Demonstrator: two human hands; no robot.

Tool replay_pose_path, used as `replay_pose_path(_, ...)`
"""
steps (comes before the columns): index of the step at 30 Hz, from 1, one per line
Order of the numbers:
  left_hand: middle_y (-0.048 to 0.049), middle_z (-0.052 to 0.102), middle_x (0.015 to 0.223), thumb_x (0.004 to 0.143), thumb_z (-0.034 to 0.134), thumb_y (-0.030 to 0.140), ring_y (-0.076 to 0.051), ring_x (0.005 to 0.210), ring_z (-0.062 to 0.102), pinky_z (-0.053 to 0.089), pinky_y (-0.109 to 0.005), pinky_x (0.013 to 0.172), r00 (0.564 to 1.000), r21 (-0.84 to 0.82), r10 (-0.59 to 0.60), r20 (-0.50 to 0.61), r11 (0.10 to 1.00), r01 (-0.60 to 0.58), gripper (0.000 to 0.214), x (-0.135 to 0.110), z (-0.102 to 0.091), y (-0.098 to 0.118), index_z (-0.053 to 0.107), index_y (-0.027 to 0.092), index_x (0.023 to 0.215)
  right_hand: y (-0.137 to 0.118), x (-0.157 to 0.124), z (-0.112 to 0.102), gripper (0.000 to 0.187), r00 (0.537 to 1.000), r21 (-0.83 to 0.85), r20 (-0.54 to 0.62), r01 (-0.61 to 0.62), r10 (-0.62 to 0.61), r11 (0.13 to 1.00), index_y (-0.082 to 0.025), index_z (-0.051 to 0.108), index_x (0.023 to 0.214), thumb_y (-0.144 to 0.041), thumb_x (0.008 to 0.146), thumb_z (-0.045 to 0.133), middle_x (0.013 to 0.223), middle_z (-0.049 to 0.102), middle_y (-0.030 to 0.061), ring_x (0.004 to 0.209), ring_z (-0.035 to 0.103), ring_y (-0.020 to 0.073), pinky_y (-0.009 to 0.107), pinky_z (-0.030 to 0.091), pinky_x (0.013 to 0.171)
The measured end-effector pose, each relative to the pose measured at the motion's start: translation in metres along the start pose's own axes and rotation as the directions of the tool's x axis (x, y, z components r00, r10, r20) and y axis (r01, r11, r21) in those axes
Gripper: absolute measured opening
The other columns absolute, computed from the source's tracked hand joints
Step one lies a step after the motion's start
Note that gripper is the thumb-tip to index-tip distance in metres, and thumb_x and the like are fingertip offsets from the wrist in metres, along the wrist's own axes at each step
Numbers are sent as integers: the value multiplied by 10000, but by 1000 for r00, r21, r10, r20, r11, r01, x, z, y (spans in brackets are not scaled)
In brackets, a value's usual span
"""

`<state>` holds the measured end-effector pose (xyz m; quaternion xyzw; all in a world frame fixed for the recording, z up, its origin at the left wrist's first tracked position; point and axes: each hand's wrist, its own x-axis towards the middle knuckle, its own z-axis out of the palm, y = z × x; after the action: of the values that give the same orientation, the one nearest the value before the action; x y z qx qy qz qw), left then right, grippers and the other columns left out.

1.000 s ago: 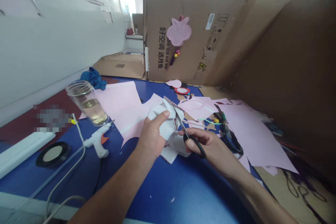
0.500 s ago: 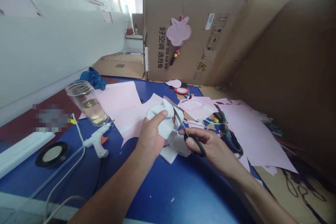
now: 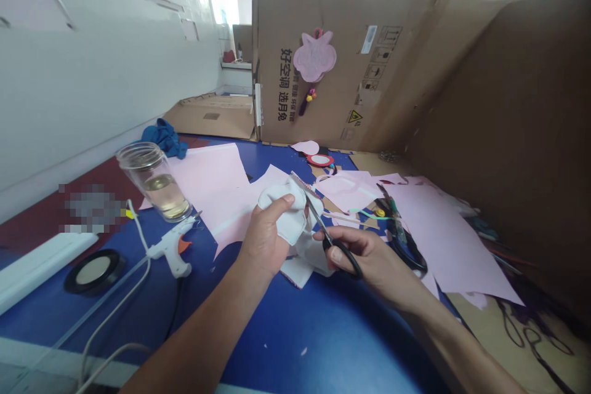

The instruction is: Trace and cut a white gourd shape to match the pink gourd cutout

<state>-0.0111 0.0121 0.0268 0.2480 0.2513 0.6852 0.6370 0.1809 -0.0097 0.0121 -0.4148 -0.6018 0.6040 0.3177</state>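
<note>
My left hand (image 3: 264, 239) grips a crumpled piece of white cloth (image 3: 289, 220) with a serrated edge, above the blue table. My right hand (image 3: 369, 261) is shut on black-handled scissors (image 3: 340, 257). Their steel blades (image 3: 315, 217) reach up along the cloth's right side, and the blade tips are hidden against the fabric. More of the white cloth (image 3: 302, 265) hangs below my hands. Under them lie large sheets of pink felt (image 3: 217, 191).
On the blue table stand a glass jar of yellowish liquid (image 3: 159, 183), a white glue gun (image 3: 172, 251) with its cable, and a black tape roll (image 3: 95, 271). Another dark-handled pair of scissors (image 3: 409, 246) lies on the right. Cardboard panels (image 3: 314, 104) stand behind.
Both hands have shifted slightly left, carrying the cloth and scissors with them. The cloth's folds have changed a little. The objects on the table have not moved.
</note>
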Motion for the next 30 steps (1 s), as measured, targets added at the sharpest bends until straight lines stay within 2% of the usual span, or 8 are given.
replay_pose_path(4,-90,817,964,766,810,164,-309,966,788,596,-435,912,999,-11,-17,30,1000,17,409,0,-2,-1,732,165,1167,-3,-1,-1,555,1000,-27,-11,3,-4,1000,-208,786,1196,-643,853,817,767,574,0,719,454,152,296,333,666)
replay_pose_path(14,-109,819,1046,776,803,171,-315,1007,780,587,-444,951,996,9,-63,55,998,63,428,-2,-4,-2,734,162,1199,-7,-1,-2,566,1000,-71,-22,13,-14,997,-201,794,1190,-663,864,790,749,562,-1,710,446,157,303,325,651)
replay_pose_path(20,-81,816,957,749,828,165,-298,918,785,594,-429,895,999,4,-38,-10,999,38,415,-1,-3,-2,744,173,1155,-5,-1,-3,543,998,-72,-59,29,-33,997,-224,809,1181,-661,859,802,737,557,2,702,435,166,307,330,641)
replay_pose_path(25,-75,806,920,709,868,172,-290,909,780,598,-424,894,998,-27,-39,-40,999,38,397,2,-2,4,752,162,1089,3,3,-1,521,997,103,-44,69,-65,992,-198,809,1173,-616,863,834,743,569,3,699,452,154,306,365,664)
replay_pose_path(30,-112,809,946,706,930,262,-289,885,773,608,-423,870,998,83,-54,-37,995,57,401,7,-8,10,755,124,1039,10,7,4,517,998,244,-6,61,-61,968,-168,802,1176,-583,872,848,726,590,2,681,439,138,298,339,664)
